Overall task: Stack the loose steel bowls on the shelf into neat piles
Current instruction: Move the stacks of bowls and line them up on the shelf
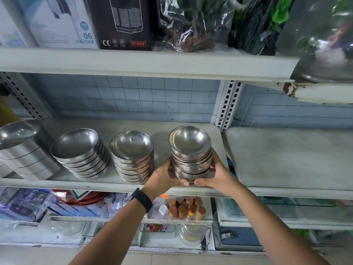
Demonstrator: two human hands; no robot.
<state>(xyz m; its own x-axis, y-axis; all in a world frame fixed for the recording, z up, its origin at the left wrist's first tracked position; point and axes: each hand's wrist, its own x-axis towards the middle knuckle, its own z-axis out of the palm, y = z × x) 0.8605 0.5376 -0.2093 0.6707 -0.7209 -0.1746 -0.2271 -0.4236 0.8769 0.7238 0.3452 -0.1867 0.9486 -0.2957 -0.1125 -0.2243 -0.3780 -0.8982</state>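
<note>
Up front, left hand [164, 177] and right hand [219, 175] clamp the bowl stack [191, 148] between them, seemingly resting on the shelf [162, 133]

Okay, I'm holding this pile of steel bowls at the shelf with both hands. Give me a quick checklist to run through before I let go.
1. Grip of left hand on held pile: ok, fingers wrap its side.
2. Grip of right hand on the other side: ok.
3. Base resting flat on shelf: cannot tell, thumbs hide it.
4. Clear of neighbouring pile: ok, a gap shows.
5. Lower bowls nested straight: cannot tell, fingers cover them.
</note>
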